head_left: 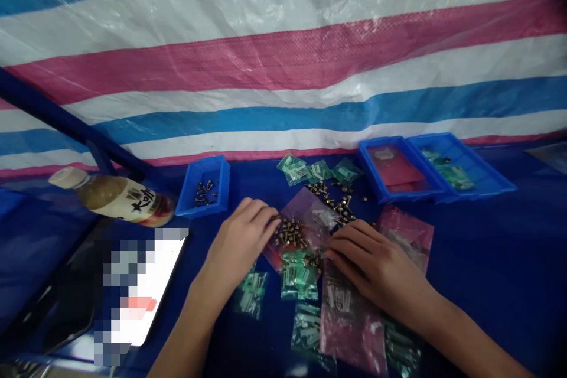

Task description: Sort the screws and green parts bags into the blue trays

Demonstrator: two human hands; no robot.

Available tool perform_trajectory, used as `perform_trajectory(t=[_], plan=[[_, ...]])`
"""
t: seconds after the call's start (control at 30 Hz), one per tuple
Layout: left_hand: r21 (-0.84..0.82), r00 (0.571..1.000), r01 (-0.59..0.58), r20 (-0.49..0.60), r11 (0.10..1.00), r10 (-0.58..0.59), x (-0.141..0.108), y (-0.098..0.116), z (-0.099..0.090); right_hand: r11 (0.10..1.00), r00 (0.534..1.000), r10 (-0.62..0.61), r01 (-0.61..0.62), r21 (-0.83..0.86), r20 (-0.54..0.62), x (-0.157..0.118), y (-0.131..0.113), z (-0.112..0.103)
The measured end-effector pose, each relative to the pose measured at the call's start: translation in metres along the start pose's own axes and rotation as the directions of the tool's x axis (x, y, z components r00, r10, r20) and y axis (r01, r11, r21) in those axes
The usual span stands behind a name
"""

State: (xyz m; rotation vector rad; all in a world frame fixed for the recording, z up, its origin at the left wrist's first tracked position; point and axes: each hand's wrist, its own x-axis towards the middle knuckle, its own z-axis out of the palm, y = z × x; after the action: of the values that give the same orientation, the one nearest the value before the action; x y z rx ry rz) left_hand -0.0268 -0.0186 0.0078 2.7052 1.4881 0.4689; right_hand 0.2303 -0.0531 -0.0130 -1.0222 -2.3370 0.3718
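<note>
My left hand (237, 242) reaches in from the lower left, its curled fingertips at a pile of small brass screws (287, 235). Whether it pinches any is hidden. My right hand (376, 263) lies over the plastic bags with its fingers slightly apart, its fingertips next to the screws and a green-tinted bag of small parts (299, 274). A purple plastic bag (308, 212) lies just beyond the pile. More brass screws (332, 201) are scattered behind it. A pink plastic bag (348, 325) sits under my right wrist's near side.
A small blue plastic tray (217, 186) with screws stands at the far left of the hands. Two blue trays (460, 165) stand at the far right. A beverage bottle (113, 198) lies on its side by a pixelated screen (137, 289). A striped tarp (283, 71) hangs behind the blue work surface.
</note>
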Motion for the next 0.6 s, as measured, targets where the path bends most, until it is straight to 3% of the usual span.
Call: perform_trajectory(t=[0.1,0.2,0.43,0.6], plan=[[-0.072,0.979,-0.195,0.036,0.978,0.198,0.002,0.021,0.012,0.999,0.998,0.053,-0.053,0.009,0.016,0.0,0.0,0.003],[-0.076,0.959,-0.28,0.015,0.957,0.282,0.002,0.037,0.021,0.997,0.996,0.083,-0.083,0.002,0.043,0.0,-0.001,0.004],[-0.128,0.953,-0.302,-0.01,0.945,0.303,-0.002,0.05,0.03,0.997,0.993,0.059,-0.064,0.049,0.101,0.003,-0.004,0.005],[-0.231,0.959,-0.283,-0.069,0.931,0.274,0.0,0.049,0.024,0.971,0.986,0.136,-0.152,0.183,0.096,0.002,-0.004,0.005]])
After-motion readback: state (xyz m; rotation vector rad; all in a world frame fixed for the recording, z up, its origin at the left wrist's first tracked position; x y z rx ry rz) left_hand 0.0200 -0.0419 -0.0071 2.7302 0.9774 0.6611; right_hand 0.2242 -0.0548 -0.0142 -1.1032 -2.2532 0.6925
